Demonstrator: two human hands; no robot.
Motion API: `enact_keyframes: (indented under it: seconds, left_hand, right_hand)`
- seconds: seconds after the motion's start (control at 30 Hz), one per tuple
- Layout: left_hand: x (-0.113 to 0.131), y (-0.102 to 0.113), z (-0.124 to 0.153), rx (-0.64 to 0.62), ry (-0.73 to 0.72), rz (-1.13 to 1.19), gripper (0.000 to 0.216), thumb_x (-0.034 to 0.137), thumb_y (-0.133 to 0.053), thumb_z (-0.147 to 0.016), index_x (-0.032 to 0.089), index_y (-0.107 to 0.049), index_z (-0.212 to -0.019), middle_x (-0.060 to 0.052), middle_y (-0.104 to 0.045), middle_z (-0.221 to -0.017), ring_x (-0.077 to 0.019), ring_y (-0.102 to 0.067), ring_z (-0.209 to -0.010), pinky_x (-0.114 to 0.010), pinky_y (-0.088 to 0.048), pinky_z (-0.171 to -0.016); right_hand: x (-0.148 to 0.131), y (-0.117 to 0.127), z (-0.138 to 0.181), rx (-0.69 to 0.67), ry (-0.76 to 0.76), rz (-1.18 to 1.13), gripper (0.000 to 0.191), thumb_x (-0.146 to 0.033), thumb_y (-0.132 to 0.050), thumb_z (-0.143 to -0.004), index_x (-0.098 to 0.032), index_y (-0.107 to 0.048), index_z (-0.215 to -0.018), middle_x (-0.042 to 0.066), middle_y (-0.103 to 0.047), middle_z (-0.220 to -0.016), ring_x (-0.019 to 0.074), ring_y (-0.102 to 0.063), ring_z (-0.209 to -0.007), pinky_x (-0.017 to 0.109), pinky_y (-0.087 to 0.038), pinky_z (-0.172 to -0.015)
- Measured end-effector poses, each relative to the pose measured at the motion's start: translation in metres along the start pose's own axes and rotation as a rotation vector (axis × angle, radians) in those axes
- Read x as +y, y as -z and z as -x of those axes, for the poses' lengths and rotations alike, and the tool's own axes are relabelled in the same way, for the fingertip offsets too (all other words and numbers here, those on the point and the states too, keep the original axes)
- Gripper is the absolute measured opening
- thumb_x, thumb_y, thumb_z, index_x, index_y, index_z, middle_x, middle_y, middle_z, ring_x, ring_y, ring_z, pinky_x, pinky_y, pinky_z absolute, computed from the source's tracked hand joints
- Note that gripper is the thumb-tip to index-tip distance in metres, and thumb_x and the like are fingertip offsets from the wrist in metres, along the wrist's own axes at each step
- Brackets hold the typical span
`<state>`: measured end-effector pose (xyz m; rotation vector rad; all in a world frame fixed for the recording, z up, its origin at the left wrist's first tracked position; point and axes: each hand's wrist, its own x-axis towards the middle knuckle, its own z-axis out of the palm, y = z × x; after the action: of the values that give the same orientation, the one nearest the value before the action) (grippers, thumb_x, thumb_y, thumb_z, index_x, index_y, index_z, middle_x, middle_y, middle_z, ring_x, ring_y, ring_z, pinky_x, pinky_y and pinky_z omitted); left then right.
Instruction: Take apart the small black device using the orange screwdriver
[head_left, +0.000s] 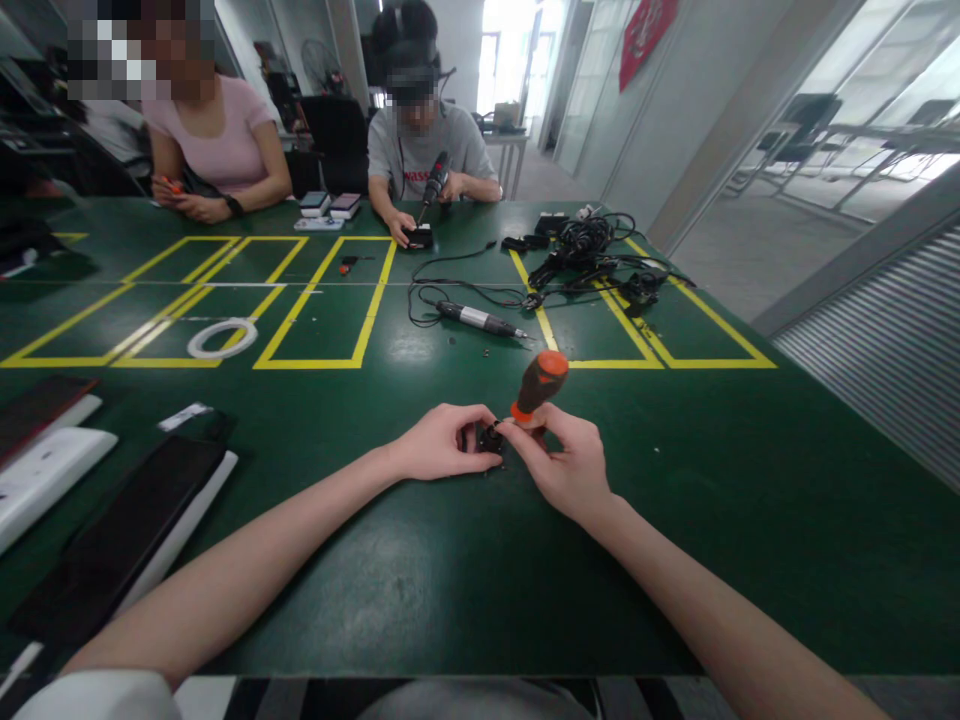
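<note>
My left hand (pixel 442 443) rests on the green table (pixel 465 560) with its fingers pinched on a small black part (pixel 491 438). My right hand (pixel 566 462) grips a screwdriver with an orange and black handle (pixel 538 386), held upright with its tip down at the same part. The two hands meet over the part at the middle of the table, near me. The screwdriver's shaft is hidden by my fingers.
An electric screwdriver (pixel 480 320) with its cable lies beyond my hands. A tangle of black cables (pixel 592 255) sits far right. A white tape ring (pixel 222 338) lies left. Black and white panels (pixel 112 530) lie near left. Two people sit across the table.
</note>
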<state>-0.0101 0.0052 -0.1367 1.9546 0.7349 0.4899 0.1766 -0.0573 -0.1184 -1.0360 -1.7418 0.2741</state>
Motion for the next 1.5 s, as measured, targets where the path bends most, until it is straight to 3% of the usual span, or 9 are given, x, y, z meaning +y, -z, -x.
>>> enact_keyframes:
  seconds: [0.1, 0.23, 0.37, 0.57, 0.8, 0.97, 1.13, 1.27, 1.5]
  left_hand:
    - [0.0002, 0.0004, 0.0002, -0.003, -0.01, 0.0, 0.026, 0.034, -0.075, -0.081, 0.018, -0.065, -0.097, 0.007, -0.059, -0.062, -0.0092, -0.057, -0.056, -0.019, -0.044, -0.057]
    - [-0.001, 0.0007, 0.0, 0.004, -0.008, -0.014, 0.025, 0.035, -0.076, -0.08, 0.018, -0.063, -0.093, 0.006, -0.061, -0.063, -0.0087, -0.057, -0.056, -0.019, -0.043, -0.057]
    - [-0.0023, 0.0005, -0.0005, -0.003, -0.015, -0.009, 0.027, 0.035, -0.076, -0.081, 0.017, -0.064, -0.096, 0.006, -0.061, -0.064, -0.009, -0.058, -0.056, -0.02, -0.044, -0.058]
    - [-0.0038, -0.002, -0.0017, 0.01, -0.032, 0.002, 0.029, 0.033, -0.076, -0.081, 0.017, -0.067, -0.104, 0.007, -0.059, -0.063, -0.0087, -0.056, -0.055, -0.02, -0.043, -0.059]
    - [-0.0043, -0.002, -0.0024, -0.016, -0.02, 0.009, 0.029, 0.034, -0.077, -0.081, 0.016, -0.067, -0.102, 0.007, -0.059, -0.063, -0.0092, -0.057, -0.058, -0.02, -0.044, -0.062]
    - [-0.0035, -0.0025, -0.0024, -0.006, -0.011, 0.012, 0.027, 0.033, -0.078, -0.081, 0.017, -0.065, -0.099, 0.007, -0.06, -0.062, -0.009, -0.058, -0.056, -0.02, -0.044, -0.061]
    - [-0.0037, -0.0036, -0.0026, -0.006, -0.01, 0.006, 0.03, 0.032, -0.078, -0.081, 0.017, -0.065, -0.103, 0.007, -0.061, -0.063, -0.0084, -0.058, -0.056, -0.019, -0.044, -0.061]
    - [-0.004, -0.0039, -0.0024, 0.002, -0.029, 0.012, 0.026, 0.032, -0.078, -0.08, 0.017, -0.065, -0.098, 0.007, -0.061, -0.065, -0.008, -0.058, -0.057, -0.019, -0.044, -0.061]
    - [-0.002, -0.0041, -0.0035, -0.007, 0.003, -0.003, 0.027, 0.033, -0.079, -0.08, 0.018, -0.066, -0.098, 0.007, -0.062, -0.063, -0.0095, -0.06, -0.059, -0.02, -0.044, -0.063]
  right_hand:
    - [-0.002, 0.0051, -0.002, -0.133, -0.075, -0.155, 0.025, -0.027, -0.06, -0.099, -0.02, -0.066, -0.075, -0.002, -0.062, -0.058, 0.0118, -0.056, -0.05, 0.024, -0.045, -0.051]
    - [-0.0002, 0.0084, -0.002, -0.22, -0.182, -0.277, 0.033, -0.032, -0.049, -0.104, -0.018, -0.07, -0.085, -0.005, -0.05, -0.053, 0.0099, -0.047, -0.045, 0.022, -0.043, -0.049]
    - [0.003, 0.0055, -0.0004, -0.182, -0.193, -0.292, 0.031, -0.036, -0.055, -0.102, -0.019, -0.073, -0.083, -0.003, -0.054, -0.058, 0.012, -0.054, -0.052, 0.024, -0.047, -0.052]
    - [-0.0008, 0.0008, 0.0028, -0.006, -0.092, -0.19, 0.013, -0.023, -0.072, -0.092, -0.022, -0.077, -0.079, 0.004, -0.071, -0.084, 0.0156, -0.064, -0.068, 0.027, -0.052, -0.057]
    - [-0.0005, 0.0001, 0.0055, 0.073, -0.085, -0.158, 0.027, -0.028, -0.082, -0.085, -0.023, -0.065, -0.065, 0.002, -0.069, -0.074, 0.0156, -0.059, -0.059, 0.029, -0.051, -0.052]
    - [-0.0017, 0.0026, 0.0022, -0.007, -0.158, -0.274, 0.017, -0.03, -0.075, -0.091, -0.023, -0.076, -0.075, 0.004, -0.072, -0.079, 0.0163, -0.064, -0.064, 0.03, -0.054, -0.055]
    - [0.0004, 0.0052, 0.0022, -0.076, -0.388, -0.484, 0.022, -0.04, -0.075, -0.09, -0.019, -0.077, -0.086, 0.001, -0.067, -0.068, 0.0098, -0.053, -0.042, 0.025, -0.046, -0.039]
    - [0.0011, 0.0046, 0.0035, -0.09, -0.454, -0.665, 0.03, -0.047, -0.079, -0.087, -0.02, -0.072, -0.099, 0.002, -0.073, -0.074, 0.015, -0.066, -0.05, 0.029, -0.058, -0.047]
    - [0.0007, 0.0074, 0.002, -0.106, -0.456, -0.576, 0.033, -0.048, -0.082, -0.084, -0.018, -0.071, -0.074, 0.001, -0.067, -0.062, 0.0138, -0.062, -0.049, 0.027, -0.057, -0.048]
